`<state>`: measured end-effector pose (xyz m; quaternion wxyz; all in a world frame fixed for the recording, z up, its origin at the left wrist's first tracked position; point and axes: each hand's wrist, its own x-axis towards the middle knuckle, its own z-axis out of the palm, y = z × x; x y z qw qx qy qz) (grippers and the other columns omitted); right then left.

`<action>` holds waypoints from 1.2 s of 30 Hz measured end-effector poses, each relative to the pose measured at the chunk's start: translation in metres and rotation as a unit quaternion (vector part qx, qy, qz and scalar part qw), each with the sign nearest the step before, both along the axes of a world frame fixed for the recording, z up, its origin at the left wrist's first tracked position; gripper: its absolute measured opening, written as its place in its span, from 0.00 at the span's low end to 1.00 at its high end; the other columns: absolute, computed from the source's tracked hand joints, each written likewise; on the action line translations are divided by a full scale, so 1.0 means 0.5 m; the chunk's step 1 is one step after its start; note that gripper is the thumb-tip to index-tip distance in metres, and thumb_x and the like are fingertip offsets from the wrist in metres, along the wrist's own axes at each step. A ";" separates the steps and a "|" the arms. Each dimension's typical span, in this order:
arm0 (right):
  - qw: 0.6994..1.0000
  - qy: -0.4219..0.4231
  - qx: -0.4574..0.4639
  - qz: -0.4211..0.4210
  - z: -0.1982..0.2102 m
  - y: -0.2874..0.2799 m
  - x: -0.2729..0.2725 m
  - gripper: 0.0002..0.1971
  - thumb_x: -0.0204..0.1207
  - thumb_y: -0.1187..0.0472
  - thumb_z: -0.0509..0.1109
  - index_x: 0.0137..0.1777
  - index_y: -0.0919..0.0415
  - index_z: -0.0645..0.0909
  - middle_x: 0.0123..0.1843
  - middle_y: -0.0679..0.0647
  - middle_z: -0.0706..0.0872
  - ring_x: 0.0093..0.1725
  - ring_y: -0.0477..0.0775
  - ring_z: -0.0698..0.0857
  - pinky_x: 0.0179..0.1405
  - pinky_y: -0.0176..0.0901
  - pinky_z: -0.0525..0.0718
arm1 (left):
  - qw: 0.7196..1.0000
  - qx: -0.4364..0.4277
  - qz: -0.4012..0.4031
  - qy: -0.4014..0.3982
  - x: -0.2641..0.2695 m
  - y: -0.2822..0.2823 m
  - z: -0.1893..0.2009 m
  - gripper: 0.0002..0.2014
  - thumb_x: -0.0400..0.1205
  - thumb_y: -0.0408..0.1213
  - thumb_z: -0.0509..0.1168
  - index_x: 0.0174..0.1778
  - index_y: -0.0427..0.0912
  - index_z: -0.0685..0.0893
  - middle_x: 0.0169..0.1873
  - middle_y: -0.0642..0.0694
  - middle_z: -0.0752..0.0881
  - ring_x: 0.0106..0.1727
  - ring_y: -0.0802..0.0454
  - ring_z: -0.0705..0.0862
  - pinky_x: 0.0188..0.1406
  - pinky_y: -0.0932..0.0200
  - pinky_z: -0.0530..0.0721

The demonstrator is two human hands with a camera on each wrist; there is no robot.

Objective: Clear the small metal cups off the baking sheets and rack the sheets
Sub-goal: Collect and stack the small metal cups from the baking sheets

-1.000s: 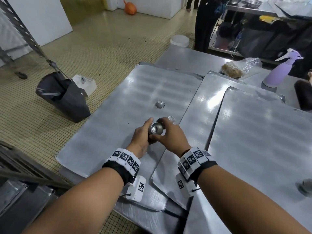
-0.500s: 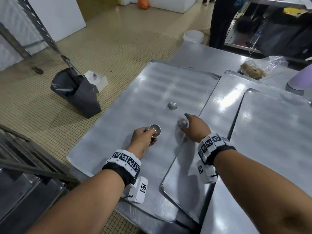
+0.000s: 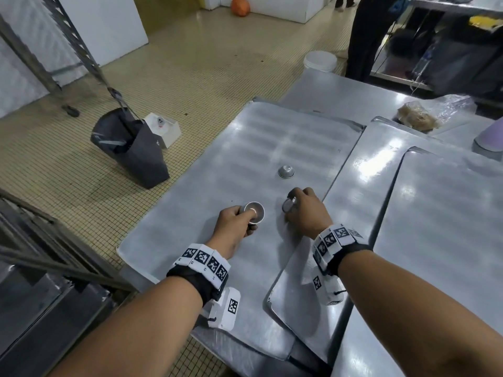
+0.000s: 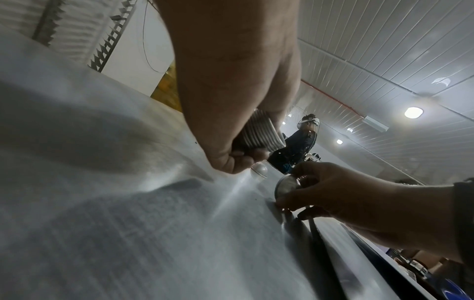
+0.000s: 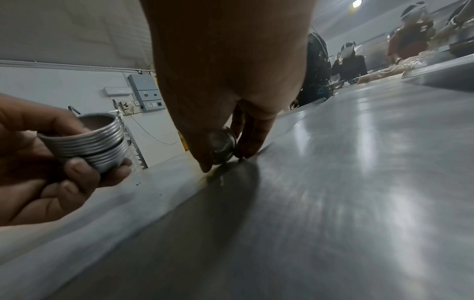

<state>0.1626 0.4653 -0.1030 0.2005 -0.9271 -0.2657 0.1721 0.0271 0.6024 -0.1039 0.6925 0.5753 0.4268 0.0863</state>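
My left hand point(image 3: 239, 221) grips a nested stack of small metal cups point(image 3: 254, 212) point(image 4: 259, 133) point(image 5: 92, 142), mouth up, just above the left baking sheet point(image 3: 206, 191). To its right my right hand point(image 3: 304, 210) pinches a single small metal cup point(image 3: 288, 204) point(image 5: 222, 147) point(image 4: 286, 185), tipped on its side, at the sheet's right edge. A third cup point(image 3: 286, 171) sits upside down on the same sheet, farther away. Two more baking sheets point(image 3: 362, 186) point(image 3: 446, 227) overlap to the right.
A sheet rack point(image 3: 40, 268) stands at the lower left and another rack frame point(image 3: 79, 47) behind. On the floor lie a black bag point(image 3: 130, 151) and a white box point(image 3: 163, 129). A plastic bag point(image 3: 424, 115), a purple bottle base point(image 3: 490, 140) and a standing person point(image 3: 367, 36) are beyond.
My hands have drawn apart: the right one left the stack in my left hand, reached right and took hold of a single cup, tipping it up off the sheet.
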 end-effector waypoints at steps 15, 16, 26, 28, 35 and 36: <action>0.998 -0.004 -0.039 0.045 -0.003 -0.040 -0.059 0.27 0.75 0.51 0.72 0.74 0.54 0.75 0.65 0.57 0.79 0.63 0.62 0.82 0.59 0.47 0.78 | 1.000 -0.009 0.009 -0.003 -0.067 -0.024 0.019 0.05 0.82 0.27 0.67 0.41 0.37 0.86 0.32 0.43 0.84 0.27 0.52 0.83 0.34 0.59 0.83; 0.998 -0.003 -0.047 0.051 -0.003 -0.040 -0.060 0.27 0.74 0.51 0.73 0.73 0.54 0.76 0.65 0.57 0.77 0.62 0.62 0.82 0.59 0.47 0.79 | 1.000 -0.008 0.013 -0.001 -0.072 -0.026 0.019 0.05 0.82 0.27 0.67 0.42 0.37 0.86 0.32 0.43 0.84 0.27 0.52 0.83 0.34 0.59 0.83; 0.996 -0.021 0.044 0.074 0.025 -0.065 -0.085 0.29 0.63 0.40 0.82 0.60 0.51 0.78 0.53 0.53 0.88 0.53 0.61 0.85 0.44 0.47 0.79 | 0.998 -0.007 0.067 0.003 -0.102 -0.060 0.023 0.06 0.82 0.27 0.67 0.40 0.37 0.86 0.30 0.43 0.84 0.27 0.52 0.83 0.35 0.58 0.83; 0.994 -0.031 0.076 0.073 0.040 -0.068 -0.097 0.30 0.62 0.37 0.81 0.58 0.50 0.77 0.48 0.52 0.89 0.49 0.60 0.86 0.41 0.48 0.81 | 0.997 -0.014 0.081 -0.001 -0.104 -0.064 0.023 0.06 0.82 0.28 0.68 0.40 0.37 0.86 0.30 0.42 0.84 0.27 0.51 0.83 0.36 0.58 0.83; 0.986 -0.045 0.133 0.089 0.076 -0.045 -0.160 0.31 0.61 0.29 0.78 0.57 0.46 0.77 0.45 0.47 0.90 0.47 0.59 0.87 0.42 0.50 0.84 | 0.987 -0.093 0.125 -0.047 -0.089 -0.068 0.032 0.09 0.81 0.42 0.72 0.45 0.38 0.90 0.34 0.40 0.87 0.33 0.47 0.84 0.35 0.56 0.83; 0.986 -0.049 0.130 0.090 0.078 -0.038 -0.166 0.31 0.61 0.28 0.77 0.57 0.44 0.77 0.45 0.47 0.90 0.46 0.59 0.88 0.42 0.49 0.84 | 0.986 -0.106 0.118 -0.056 -0.082 -0.066 0.032 0.12 0.82 0.45 0.71 0.45 0.39 0.89 0.35 0.41 0.88 0.34 0.47 0.84 0.36 0.55 0.83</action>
